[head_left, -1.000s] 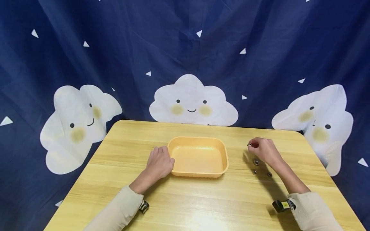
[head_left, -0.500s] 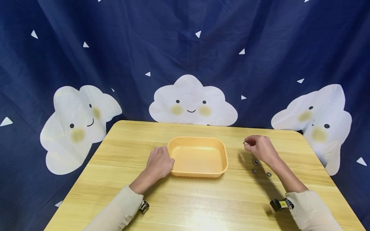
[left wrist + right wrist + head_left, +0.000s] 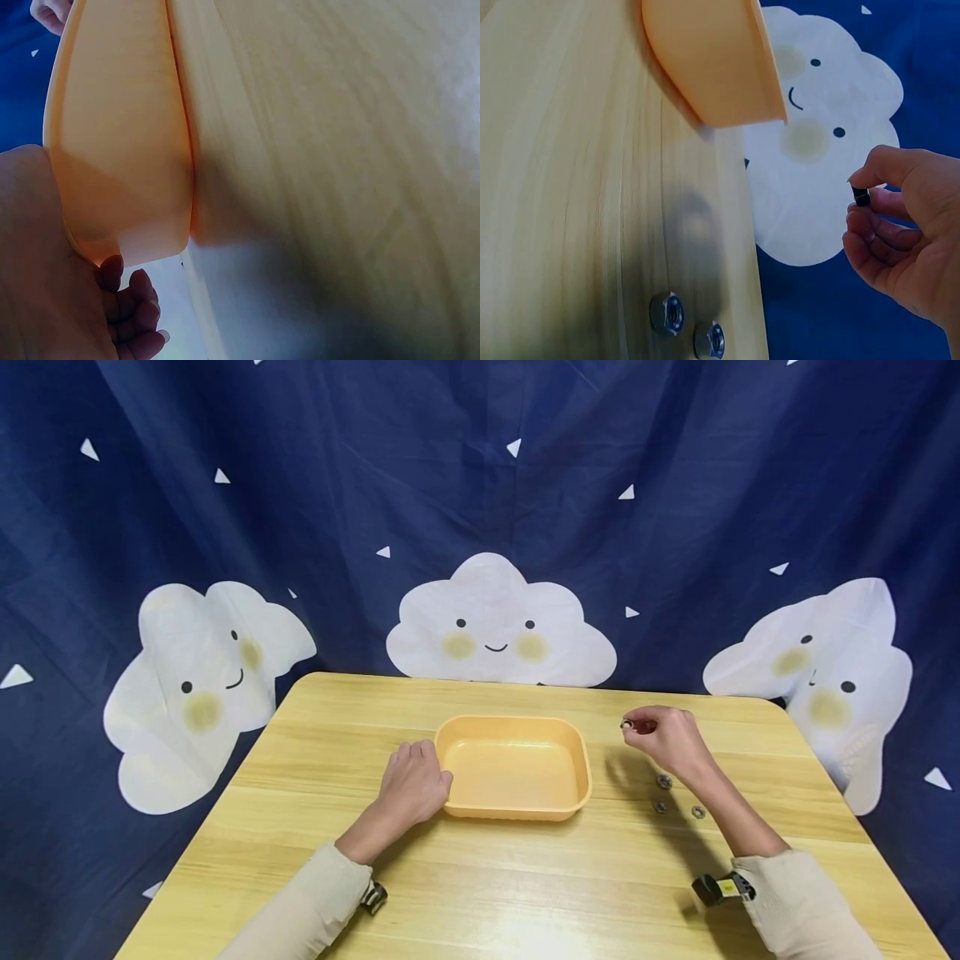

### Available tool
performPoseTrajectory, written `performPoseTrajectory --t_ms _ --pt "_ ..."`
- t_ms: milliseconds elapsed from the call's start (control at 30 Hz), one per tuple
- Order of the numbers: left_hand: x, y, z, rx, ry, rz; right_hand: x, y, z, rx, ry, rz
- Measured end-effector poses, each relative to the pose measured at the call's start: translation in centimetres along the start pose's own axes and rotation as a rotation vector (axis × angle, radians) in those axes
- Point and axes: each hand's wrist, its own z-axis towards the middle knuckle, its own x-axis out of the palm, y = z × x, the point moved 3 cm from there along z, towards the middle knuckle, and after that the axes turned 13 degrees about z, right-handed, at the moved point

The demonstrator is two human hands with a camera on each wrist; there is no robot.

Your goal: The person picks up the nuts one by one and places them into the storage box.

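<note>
Right now, the right hand (image 3: 667, 739) is pinching a small metal hex nut (image 3: 627, 723) in its grip, raised just right of the shallow orange plastic tray (image 3: 514, 767). The left hand (image 3: 414, 782), fingers curled, is resting against the tray's left wall. Three loose nuts (image 3: 663, 782) are lying on the wooden desk (image 3: 525, 877), right of the tray.

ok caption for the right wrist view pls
Right hand pinches a small dark metal nut above two steel hex nuts on the wooden table.
</note>
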Motion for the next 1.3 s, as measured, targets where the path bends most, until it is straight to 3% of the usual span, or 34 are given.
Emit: performPoseTrajectory --t_ms 600,900,1300 --pt "0.0 0.0 0.0 -0.006 0.003 -0.001 1.4 1.8 0.6 0.039 -0.019 0.108" --pt "-0.2 -0.1 0.0 -0.007 0.002 -0.01 2.5 2.2 0.9 0.054 0.018 0.149" --pt "-0.1 -0.1 -0.1 -0.012 0.018 -0.017 4.1 2.9 1.1 0.011 0.049 0.168"
